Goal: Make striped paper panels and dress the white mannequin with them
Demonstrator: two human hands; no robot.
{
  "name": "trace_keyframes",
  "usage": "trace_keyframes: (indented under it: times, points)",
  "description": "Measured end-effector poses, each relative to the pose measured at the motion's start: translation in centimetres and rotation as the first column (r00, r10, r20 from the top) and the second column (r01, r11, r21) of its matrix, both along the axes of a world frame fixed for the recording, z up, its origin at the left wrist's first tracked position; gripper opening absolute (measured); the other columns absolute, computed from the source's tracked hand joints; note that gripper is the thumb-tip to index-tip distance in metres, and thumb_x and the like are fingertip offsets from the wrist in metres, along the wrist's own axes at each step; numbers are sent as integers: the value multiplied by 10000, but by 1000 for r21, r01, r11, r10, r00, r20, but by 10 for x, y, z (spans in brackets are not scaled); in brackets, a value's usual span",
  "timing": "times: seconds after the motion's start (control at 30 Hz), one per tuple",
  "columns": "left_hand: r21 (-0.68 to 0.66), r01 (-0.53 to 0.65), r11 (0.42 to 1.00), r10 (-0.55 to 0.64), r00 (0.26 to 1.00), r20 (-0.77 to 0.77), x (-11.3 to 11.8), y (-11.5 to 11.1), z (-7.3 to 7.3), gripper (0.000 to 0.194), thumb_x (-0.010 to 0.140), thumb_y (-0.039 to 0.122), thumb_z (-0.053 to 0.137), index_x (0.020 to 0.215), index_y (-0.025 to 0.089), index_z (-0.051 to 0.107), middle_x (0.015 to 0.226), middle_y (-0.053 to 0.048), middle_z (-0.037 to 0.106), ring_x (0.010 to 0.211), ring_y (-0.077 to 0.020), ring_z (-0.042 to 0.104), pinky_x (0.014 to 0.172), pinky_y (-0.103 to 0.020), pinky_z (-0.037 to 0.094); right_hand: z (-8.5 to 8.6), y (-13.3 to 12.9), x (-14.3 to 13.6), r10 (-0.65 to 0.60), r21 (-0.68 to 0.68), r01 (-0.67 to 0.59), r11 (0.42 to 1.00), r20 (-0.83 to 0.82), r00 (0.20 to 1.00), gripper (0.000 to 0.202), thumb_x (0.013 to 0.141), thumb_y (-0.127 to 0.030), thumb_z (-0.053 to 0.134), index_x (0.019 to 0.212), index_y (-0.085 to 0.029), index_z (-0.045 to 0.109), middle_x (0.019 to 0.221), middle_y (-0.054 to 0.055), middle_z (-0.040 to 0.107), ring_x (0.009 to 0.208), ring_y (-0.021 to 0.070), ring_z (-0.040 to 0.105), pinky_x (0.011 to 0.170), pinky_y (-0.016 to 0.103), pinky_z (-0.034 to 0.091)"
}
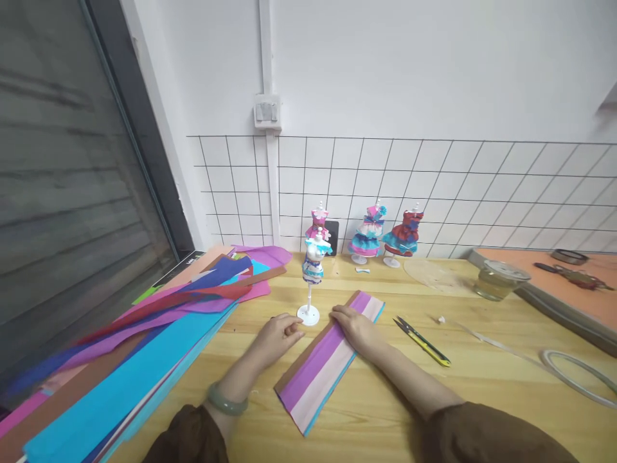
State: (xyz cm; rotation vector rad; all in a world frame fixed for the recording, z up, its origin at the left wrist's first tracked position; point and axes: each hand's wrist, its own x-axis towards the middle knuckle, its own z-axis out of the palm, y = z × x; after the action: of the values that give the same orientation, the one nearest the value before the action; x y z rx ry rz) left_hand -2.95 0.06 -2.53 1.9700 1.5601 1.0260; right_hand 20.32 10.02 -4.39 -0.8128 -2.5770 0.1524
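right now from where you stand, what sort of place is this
Probably a small craft or doll-dressmaking workspace: dressed miniature mannequins, a pile of colourful paper-like sheets and yellow-and-black snips share a wooden table.

- Landmark: front dress form (312, 271), on table (380, 418).
- Left of it: heap of paper strips (130, 360), running from behind-left to well before it.
- From its right side slanting round to before it: paper panel (315, 386), flat on table.
- Farther right, a little before it: snips (424, 344).
- Behind it, partly hidden by it: second dress form (319, 217).
- Behind-right of it: third dress form (365, 243), then fourth dress form (403, 238); small bow (362, 270) too.
- Well to its right: lidded cup (494, 288), then board (513, 260) with round tin (570, 258) on it.
- Behind it: wall (434, 83); switch box (267, 112) on that, up and left.
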Motion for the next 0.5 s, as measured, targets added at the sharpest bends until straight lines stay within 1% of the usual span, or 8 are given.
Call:
trace_keyframes:
  times: [0.1,0.17,0.23,0.27,0.33,0.4,0.5]
  points:
    - [11,-39,999,38,994,106,3,6,2,297,753,330,552,981,159,635,842,-52,615,744,-142,561,694,-263,451,0,0,-3,-23,0,24,1000,-47,999,319,871,-136,331,1068,-167,580,1074,116,613,1019,209,552,852,343,441]
    - [9,-127,992,122,971,203,6,15,3,332,742,353,569,997,148,627,914,-79,631,807,-165,580,733,-288,463,2,0,-4,-28,-15,27,1000,-74,997,306,882,-159,327,1029,-174,595,1016,106,637,964,203,577,820,335,454]
    - [-5,-212,977,204,933,295,11,26,5,391,716,363,606,1038,142,611,1011,-110,631,902,-197,585,790,-323,460,4,-1,-5,-29,-34,26,999,-100,995,299,892,-187,326,996,-180,606,994,99,647,935,199,590,811,329,457]
    - [-8,-235,972,224,915,334,15,33,6,420,702,357,625,1062,142,602,1058,-121,621,955,-212,577,821,-336,451,5,-2,-6,-27,-46,22,999,-111,993,298,897,-203,326,983,-185,611,993,95,649,932,198,593,812,327,457]
    - [4,-238,971,217,892,396,22,45,9,455,685,331,650,1094,144,586,1115,-130,603,1028,-224,554,865,-343,430,7,-2,-6,-28,-69,19,997,-134,991,300,903,-236,328,975,-191,616,1003,92,652,942,202,594,821,333,457]
    - [29,-213,977,180,884,431,30,56,11,417,689,316,645,1061,134,598,1073,-122,625,999,-215,571,848,-326,435,11,-2,-6,-36,-93,21,995,-158,987,300,901,-265,339,992,-183,614,1020,98,651,959,209,591,829,341,458]
    - [42,-183,982,145,881,451,38,61,13,290,746,350,571,895,110,637,867,-83,672,810,-184,616,711,-281,466,27,-2,-6,-80,-131,52,990,-220,972,328,899,-309,351,1075,-156,580,1082,120,628,1007,215,574,848,359,457]
